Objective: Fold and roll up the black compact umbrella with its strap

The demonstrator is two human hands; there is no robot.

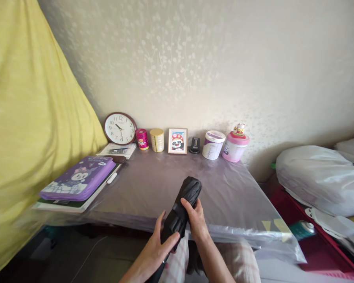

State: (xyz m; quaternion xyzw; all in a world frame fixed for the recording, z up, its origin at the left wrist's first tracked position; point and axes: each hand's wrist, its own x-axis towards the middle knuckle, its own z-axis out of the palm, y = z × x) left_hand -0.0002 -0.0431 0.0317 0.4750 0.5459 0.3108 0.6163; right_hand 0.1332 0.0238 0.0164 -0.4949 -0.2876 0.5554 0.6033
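Fingers (160, 223) of both hands are clamped on the umbrella (181, 210); on my feed neither grip looks slack. My left hand (153, 251) grips low, thumb across the near face. My right hand (199, 224) holds higher up, thumb on the black cloth, its other fingers mostly hidden behind. The umbrella is folded and tilted, top end above the table (153, 177), lower end running down toward the lap (179, 257). I can't tell whether it touches the table's front edge.

What worries me most is the cloth: its folds are bunched and look slick, so uneven squeezing, or one hand loosening, could let it slide or twist. The sheet (227, 232) could be trouble too. It hangs crumpled past the front edge, and a fold dragged across it might snag and pull it.

Reach is the other hazard. The frame (177, 141) stands at the back, between the yellow can (157, 140) and a small black gadget (195, 145), well apart from the umbrella. A careless forward thrust might tip it. A swing to the right could catch the white tub (213, 145) or pink tub (235, 151), and I'd expect the figurine (239, 129) perched on the latter to topple easily. The purple case (78, 177), lying flat at the left, seems safer.
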